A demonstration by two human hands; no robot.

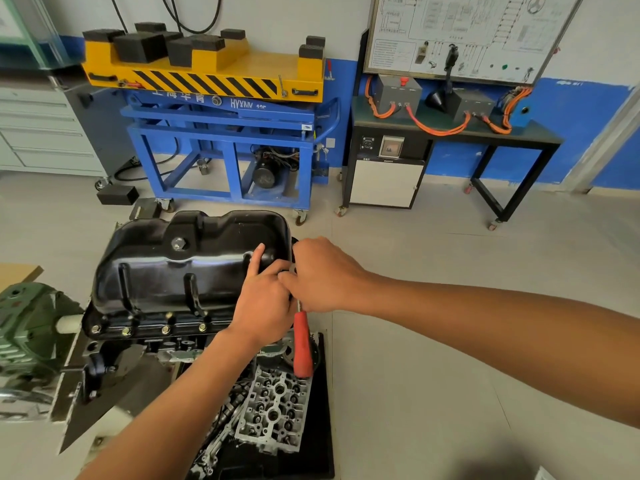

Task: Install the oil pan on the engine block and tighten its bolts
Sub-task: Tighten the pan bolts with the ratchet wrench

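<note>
We stand in an automotive training workshop. Against the blue-and-white wall we see a blue lift cart (221, 147) with a yellow hazard-striped platform (207, 69), a wiring-diagram trainer board (460, 32) above a table (540, 136) strung with orange cables (440, 128), and grey tool drawers (41, 129). On the tiled floor (450, 271) a bare cylinder head (273, 410) lies on a black mat (320, 427).

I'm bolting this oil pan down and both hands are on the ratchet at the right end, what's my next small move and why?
Probably swing the red-handled ratchet to snug that right-end bolt: the oil pan already sits on the block, its front flange bolts look seated, the left hand steadies the head, and the right hand grips it.
</note>
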